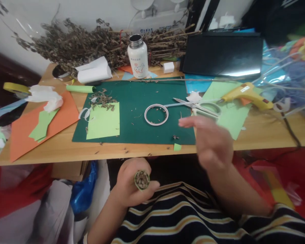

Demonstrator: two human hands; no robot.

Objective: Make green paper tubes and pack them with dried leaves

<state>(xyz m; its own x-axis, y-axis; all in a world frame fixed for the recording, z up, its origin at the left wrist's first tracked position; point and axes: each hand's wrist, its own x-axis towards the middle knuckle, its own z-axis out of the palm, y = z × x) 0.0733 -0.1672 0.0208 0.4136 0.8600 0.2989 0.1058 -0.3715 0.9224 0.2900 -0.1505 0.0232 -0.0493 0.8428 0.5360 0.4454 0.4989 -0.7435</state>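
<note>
My left hand, below the table's front edge, is wrapped round a small green-rimmed paper tube. Crumbled dried leaves fill the tube's upturned end. My right hand is raised over the front edge, slightly blurred, with its fingers reaching left and nothing visible in them. Closest to it lie white-handled scissors, partly behind the fingers. A roll of narrow tape rests on the green cutting mat, with leaf bits inside its ring. Left on the mat, a light green paper square has dried leaf scraps at its top edge.
A white bottle without a lid stands at the back before a heap of dried plants. To the right are a yellow glue gun with its cord and a black flat device. Orange paper lies at left.
</note>
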